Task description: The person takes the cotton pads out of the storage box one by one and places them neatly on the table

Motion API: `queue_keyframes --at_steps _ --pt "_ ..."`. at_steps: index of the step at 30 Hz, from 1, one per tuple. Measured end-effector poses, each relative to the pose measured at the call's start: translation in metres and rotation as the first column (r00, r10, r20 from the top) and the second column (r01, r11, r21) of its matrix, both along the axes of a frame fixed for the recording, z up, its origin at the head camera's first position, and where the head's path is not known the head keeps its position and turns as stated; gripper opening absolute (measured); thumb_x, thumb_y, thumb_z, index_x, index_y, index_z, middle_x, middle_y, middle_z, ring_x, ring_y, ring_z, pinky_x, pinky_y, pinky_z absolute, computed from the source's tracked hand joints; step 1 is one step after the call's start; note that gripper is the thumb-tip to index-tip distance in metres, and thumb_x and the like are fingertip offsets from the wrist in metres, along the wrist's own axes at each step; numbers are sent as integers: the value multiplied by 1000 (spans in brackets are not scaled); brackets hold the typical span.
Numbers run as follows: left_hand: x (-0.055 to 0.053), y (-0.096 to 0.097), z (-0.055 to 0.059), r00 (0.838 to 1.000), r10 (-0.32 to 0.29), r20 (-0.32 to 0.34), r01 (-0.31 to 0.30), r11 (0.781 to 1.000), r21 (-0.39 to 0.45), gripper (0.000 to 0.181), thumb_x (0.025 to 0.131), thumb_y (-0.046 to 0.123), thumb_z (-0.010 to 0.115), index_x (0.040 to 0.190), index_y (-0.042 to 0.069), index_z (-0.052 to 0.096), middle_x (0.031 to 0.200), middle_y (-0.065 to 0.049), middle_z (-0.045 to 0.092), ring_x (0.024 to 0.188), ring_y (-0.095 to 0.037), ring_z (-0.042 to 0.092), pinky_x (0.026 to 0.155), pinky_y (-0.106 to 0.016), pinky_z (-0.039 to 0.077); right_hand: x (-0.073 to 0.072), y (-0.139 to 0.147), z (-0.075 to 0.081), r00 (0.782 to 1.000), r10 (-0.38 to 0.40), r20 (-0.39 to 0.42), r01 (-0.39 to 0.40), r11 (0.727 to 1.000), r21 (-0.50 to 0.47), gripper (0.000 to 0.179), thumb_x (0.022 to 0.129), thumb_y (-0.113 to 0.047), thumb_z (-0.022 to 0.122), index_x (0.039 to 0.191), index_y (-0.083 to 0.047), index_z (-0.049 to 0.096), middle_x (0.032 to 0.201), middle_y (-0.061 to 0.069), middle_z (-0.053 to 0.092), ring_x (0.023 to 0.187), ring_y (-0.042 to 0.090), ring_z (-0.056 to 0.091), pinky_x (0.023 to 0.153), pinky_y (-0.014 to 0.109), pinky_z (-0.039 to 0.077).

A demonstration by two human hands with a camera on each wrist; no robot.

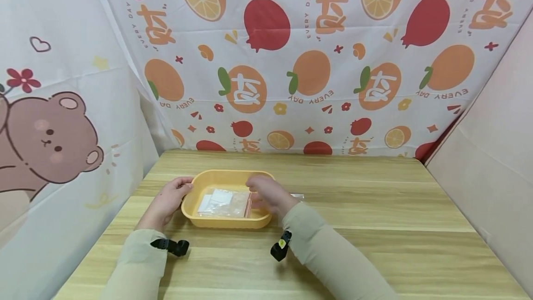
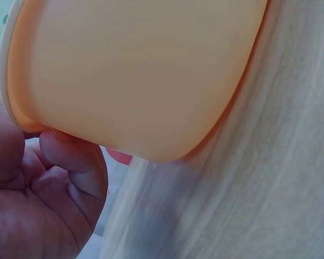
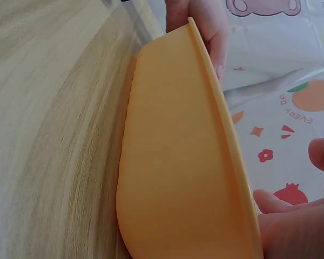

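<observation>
A yellow plastic tray [image 1: 226,222] with rounded corners stands on the table. In it lie clear zip bags [image 1: 237,203] with a red closure strip, and white squares [image 1: 221,196] show among them. My left hand [image 1: 170,200] grips the tray's left end, its thumb and finger at the rim in the left wrist view. My right hand [image 1: 268,193], blurred, reaches over the tray's right end with its fingers by the red strip. In the right wrist view its thumb [image 3: 323,154] and a finger [image 3: 272,204] stand apart past the rim, and nothing shows between them.
A small clear plastic piece [image 1: 298,196] lies just right of the tray, partly behind the right wrist. The wooden table [image 1: 374,226] runs back to a fruit-print cloth [image 1: 308,119]. White cloths hang at both sides, the left one with a bear print.
</observation>
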State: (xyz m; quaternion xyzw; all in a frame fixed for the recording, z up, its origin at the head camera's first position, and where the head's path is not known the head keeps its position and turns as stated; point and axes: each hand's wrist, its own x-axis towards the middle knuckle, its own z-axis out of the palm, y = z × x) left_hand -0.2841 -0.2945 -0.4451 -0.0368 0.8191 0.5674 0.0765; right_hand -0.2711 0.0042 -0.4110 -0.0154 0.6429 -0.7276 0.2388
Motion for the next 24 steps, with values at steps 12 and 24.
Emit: queue_keyframes --at_steps 12,24 --pt "-1 1 1 1000 -9 -8 9 1000 -6 47 111 25 41 149 -2 40 144 -27 46 116 -29 57 83 -33 56 0 -6 1 1000 11 -3 -10 999 46 59 98 -24 56 148 3 41 153 32 35 136 54 37 103 62 42" --pt "-3 -2 -2 1000 -18 -14 17 1000 -13 47 111 26 40 149 -1 40 144 -26 46 116 -29 57 82 -32 56 -7 -15 -7 996 -39 80 45 997 -68 64 101 -21 55 154 5 30 153 33 34 135 46 43 105 56 42"
